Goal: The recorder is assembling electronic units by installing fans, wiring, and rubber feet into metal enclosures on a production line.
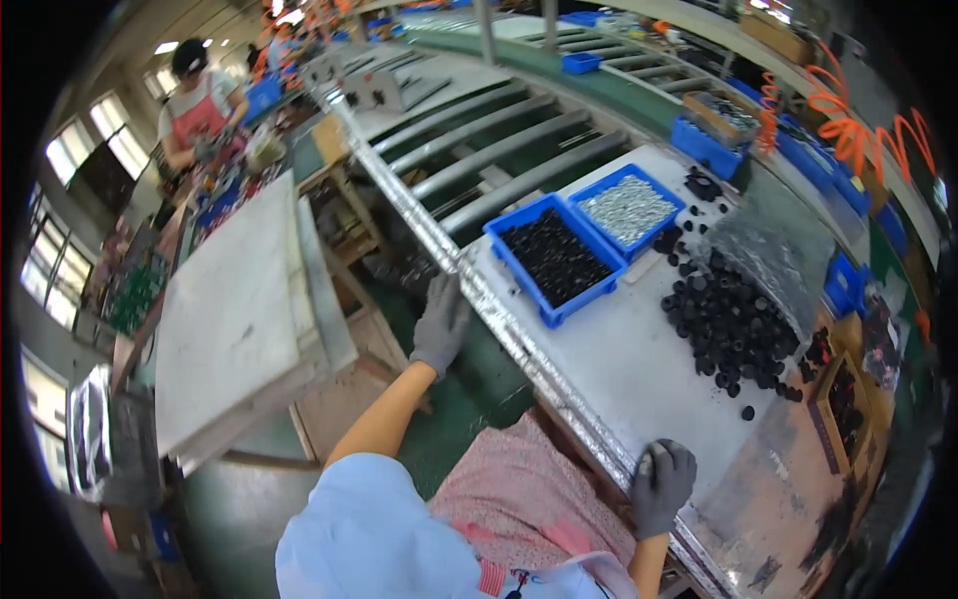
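My left hand (pixel 439 324), in a grey glove, rests by the metal-edged rim (pixel 499 324) of the workbench. Its fingers are stretched out and hold nothing. My right hand (pixel 663 487), gloved alike, lies at the bench's near edge with its fingers curled in; whatever they may hold is hidden. Beyond the left hand stands a blue bin (pixel 557 258) of small black parts. Touching it is a second blue bin (pixel 627 207) with small silvery metal parts. Loose black round caps (pixel 733 324) spill in a heap from a clear plastic bag (pixel 773 255).
A roller conveyor (pixel 509 150) runs away beyond the bins. Left of me, large pale boards (pixel 235 309) lean on a wooden stand. An open cardboard box (pixel 840 411) sits at right below coiled orange air hoses (pixel 858 130). Another person (pixel 200 110) works at far left.
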{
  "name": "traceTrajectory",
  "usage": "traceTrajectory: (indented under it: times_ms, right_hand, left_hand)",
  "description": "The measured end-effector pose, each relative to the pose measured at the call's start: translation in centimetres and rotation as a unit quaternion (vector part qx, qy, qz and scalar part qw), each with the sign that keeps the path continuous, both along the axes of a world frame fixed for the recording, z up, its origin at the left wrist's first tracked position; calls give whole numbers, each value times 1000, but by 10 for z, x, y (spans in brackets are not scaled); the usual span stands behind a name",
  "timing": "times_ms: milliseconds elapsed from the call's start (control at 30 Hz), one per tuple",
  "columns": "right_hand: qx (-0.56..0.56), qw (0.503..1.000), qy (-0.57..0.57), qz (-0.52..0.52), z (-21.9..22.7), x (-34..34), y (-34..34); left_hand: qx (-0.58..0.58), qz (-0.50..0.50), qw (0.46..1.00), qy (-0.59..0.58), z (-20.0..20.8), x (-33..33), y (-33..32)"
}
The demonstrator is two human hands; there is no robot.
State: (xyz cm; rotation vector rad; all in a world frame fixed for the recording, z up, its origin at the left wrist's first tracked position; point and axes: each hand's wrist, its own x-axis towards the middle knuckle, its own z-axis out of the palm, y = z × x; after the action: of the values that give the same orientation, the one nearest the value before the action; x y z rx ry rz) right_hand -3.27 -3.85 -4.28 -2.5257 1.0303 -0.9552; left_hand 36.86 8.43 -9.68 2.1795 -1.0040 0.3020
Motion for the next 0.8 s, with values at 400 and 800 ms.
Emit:
traceTrajectory:
  times_ms: [400, 800]
  right_hand:
    - [-19, 999, 22, 35, -6, -6, 2]
    - [-14, 999, 8, 52, -8, -8, 1]
  left_hand:
    - [-372, 143, 733, 552, 59, -37, 144]
    - [-526, 183, 628, 544, 80, 16, 202]
